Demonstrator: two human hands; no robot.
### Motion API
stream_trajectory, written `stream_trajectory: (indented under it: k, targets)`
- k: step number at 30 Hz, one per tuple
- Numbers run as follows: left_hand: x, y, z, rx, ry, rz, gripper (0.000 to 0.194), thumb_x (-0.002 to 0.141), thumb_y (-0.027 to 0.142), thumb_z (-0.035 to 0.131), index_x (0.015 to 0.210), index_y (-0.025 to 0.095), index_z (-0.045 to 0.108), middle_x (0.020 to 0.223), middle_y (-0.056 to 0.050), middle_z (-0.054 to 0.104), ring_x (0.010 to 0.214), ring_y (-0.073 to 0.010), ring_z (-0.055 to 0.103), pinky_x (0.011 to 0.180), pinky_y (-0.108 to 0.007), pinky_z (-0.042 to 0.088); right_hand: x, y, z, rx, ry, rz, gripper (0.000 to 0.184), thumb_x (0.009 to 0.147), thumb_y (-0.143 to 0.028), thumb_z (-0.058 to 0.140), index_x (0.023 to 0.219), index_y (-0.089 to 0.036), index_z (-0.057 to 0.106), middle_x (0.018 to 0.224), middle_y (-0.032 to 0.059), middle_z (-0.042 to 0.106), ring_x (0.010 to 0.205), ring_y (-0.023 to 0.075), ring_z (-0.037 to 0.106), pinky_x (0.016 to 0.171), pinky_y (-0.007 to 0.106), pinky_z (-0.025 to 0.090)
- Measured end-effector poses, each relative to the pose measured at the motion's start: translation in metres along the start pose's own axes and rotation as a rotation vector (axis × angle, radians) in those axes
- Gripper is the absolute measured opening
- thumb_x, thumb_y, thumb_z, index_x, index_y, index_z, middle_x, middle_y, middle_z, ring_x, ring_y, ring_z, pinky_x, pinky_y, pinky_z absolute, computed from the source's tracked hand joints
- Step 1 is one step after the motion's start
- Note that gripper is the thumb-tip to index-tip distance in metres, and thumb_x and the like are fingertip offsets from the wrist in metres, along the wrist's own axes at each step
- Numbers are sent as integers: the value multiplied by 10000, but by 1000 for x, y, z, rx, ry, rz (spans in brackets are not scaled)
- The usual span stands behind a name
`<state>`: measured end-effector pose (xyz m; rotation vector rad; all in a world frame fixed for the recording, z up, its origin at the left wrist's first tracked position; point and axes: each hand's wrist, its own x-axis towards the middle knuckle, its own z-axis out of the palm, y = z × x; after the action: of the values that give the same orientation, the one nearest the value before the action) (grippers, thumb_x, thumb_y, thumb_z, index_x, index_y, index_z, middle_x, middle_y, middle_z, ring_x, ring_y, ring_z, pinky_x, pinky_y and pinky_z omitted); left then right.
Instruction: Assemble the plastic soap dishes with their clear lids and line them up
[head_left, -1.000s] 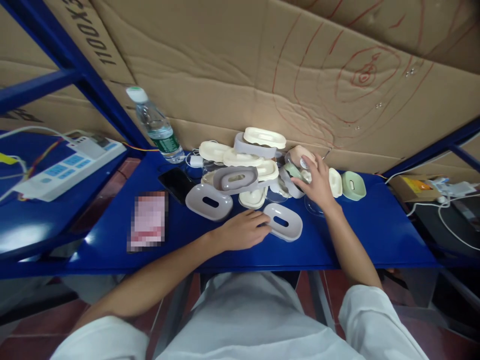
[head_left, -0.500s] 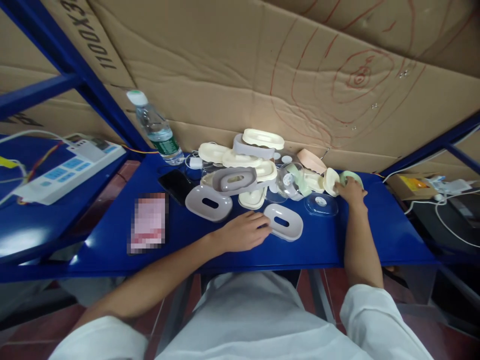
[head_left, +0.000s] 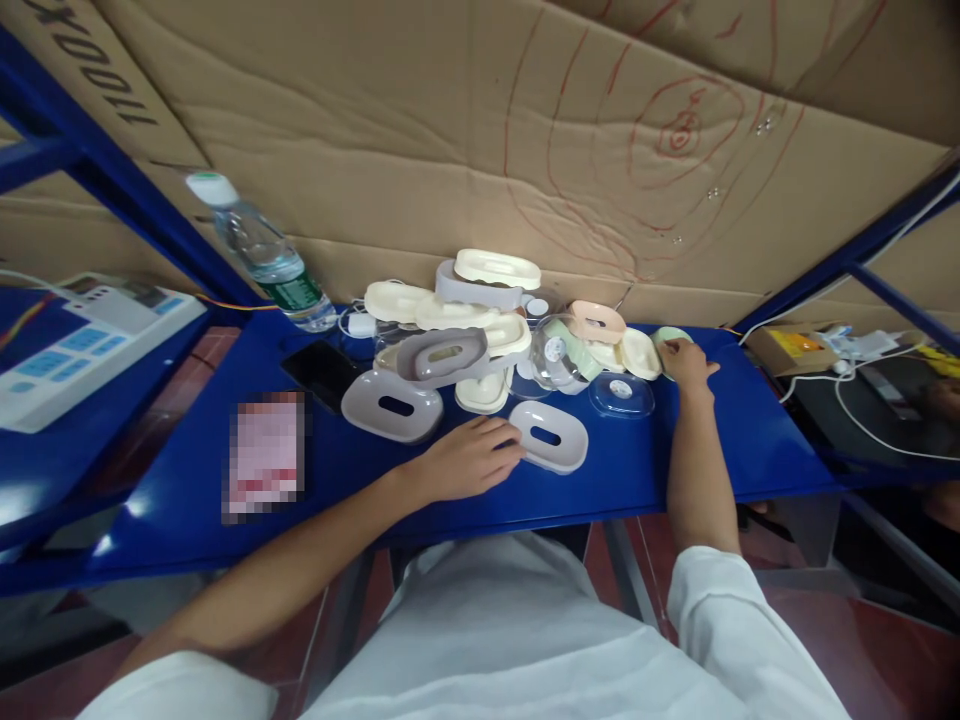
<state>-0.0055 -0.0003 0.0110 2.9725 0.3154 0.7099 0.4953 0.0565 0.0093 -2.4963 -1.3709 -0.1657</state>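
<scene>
My left hand [head_left: 478,459] lies palm down with its fingers stretched out. Its fingertips touch the left edge of a light grey oval plastic dish [head_left: 571,440] with a slot in its middle. At the right end of the pile, my right hand [head_left: 688,362] has its fingers closed on a pale green plastic dish [head_left: 669,338], partly hidden under them. Beside that lie a cream dish [head_left: 641,354], a peach dish [head_left: 598,321] and a clear plastic lid [head_left: 622,395]. Another grey slotted dish [head_left: 356,408] rests left of my left hand.
Several cream and grey dishes [head_left: 442,353] are heaped along the cardboard wall [head_left: 360,120]. A water bottle [head_left: 281,277], a black phone [head_left: 319,372] and a blurred pink item [head_left: 264,455] stand or lie to the left. A power strip [head_left: 97,350] sits beyond the blue table's [head_left: 180,490] left side.
The whole view has shifted, so things sit further left. My right hand's fingers have curled in on the green dish. My left hand stays by the grey dish.
</scene>
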Motion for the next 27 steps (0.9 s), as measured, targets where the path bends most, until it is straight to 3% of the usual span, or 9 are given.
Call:
stream_trajectory:
  k: [4, 7, 10, 14, 20, 22, 27]
  targets:
    - [1, -1, 1, -17, 13, -2, 164, 1089, 216, 564, 1126, 185, 721, 1168, -77, 722, 1052, -208, 653, 992, -348, 517, -2, -11, 5, -62, 70, 119, 412, 968, -393, 589, 1210, -103, 752, 1207, 274, 728, 1147, 394, 678, 1019, 591, 463]
    - [1, 0, 2, -17, 23, -10, 185, 1081, 233, 580, 1203, 193, 712, 1186, -77, 731, 1068, -217, 666, 997, -356, 527, -4, -15, 1, -57, 108, 146, 357, 1002, -326, 532, 1189, -108, 743, 1069, 243, 757, 1070, 369, 707, 965, 514, 481]
    - [1, 1, 3, -8, 29, -19, 280, 1068, 252, 607, 1332, 192, 674, 1231, -91, 741, 1120, -240, 674, 1013, -379, 530, -8, -17, -9, -33, 176, 125, 402, 1034, -298, 434, 1230, -86, 713, 1052, 253, 760, 1028, 366, 708, 960, 522, 453]
    - [1, 2, 4, -5, 19, -43, 330, 1062, 256, 628, 1383, 183, 654, 1320, -111, 733, 1232, -265, 656, 1081, -414, 502, -16, -39, -19, 32, 260, -84, 447, 1070, -322, 391, 1370, -147, 671, 1282, 219, 747, 1201, 335, 657, 1078, 510, 361]
    - [0, -2, 7, -34, 11, -75, 288, 1057, 251, 635, 1336, 206, 694, 1384, -103, 711, 1284, -266, 636, 1132, -420, 476, -39, -97, -16, 205, 259, -697, 409, 1131, -339, 384, 1395, -266, 688, 1333, 104, 766, 1291, 279, 630, 1137, 488, 293]
    - [0, -4, 6, -27, 9, -68, 264, 1064, 253, 619, 1308, 203, 707, 1372, -105, 711, 1275, -267, 637, 1128, -412, 478, -43, -106, -14, 174, 270, -741, 406, 1139, -358, 384, 1389, -274, 694, 1372, 103, 749, 1333, 287, 605, 1153, 502, 292]
    - [-2, -2, 5, -12, 14, -33, 248, 1043, 219, 635, 1272, 201, 728, 1352, -118, 705, 1257, -273, 638, 1119, -427, 476, -41, -99, -8, 152, 247, -657, 453, 1114, -461, 428, 1451, -267, 659, 1557, 141, 615, 1386, 342, 556, 1153, 548, 352]
